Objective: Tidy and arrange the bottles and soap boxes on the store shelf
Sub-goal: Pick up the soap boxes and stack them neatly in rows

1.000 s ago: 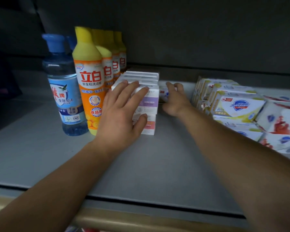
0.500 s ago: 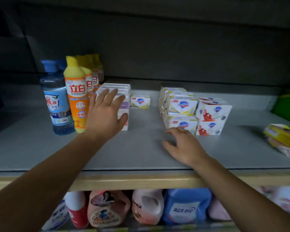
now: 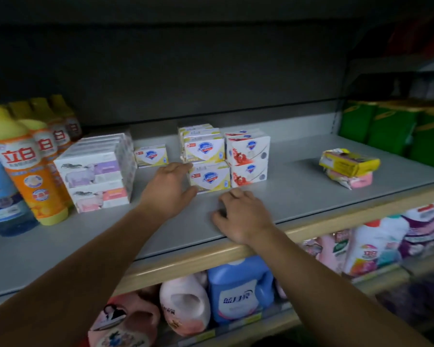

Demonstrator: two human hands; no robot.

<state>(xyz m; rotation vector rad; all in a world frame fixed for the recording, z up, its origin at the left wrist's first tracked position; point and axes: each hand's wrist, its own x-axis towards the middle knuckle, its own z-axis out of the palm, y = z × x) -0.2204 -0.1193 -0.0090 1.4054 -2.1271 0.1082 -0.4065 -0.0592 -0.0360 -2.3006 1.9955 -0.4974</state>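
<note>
Left hand (image 3: 169, 189): outstretched, fingers straight, together, touching stacked yellow-and-white cardboard soap boxes (image 3: 208, 164).
Right hand (image 3: 241, 214): fingers curled, resting on grey metal shelf (image 3: 298, 191).

The stack of shield-logo boxes (image 3: 206, 160) stood mid-shelf (image 3: 298, 194). Touching its right side stood a second box stack (image 3: 247, 157); left of it and farther back sat a lone box (image 3: 150, 155), then a taller box stack (image 3: 98, 174), then bottles (image 3: 23, 161). Well right of it lay two wrapped bars (image 3: 348, 169), one atop the other
</note>
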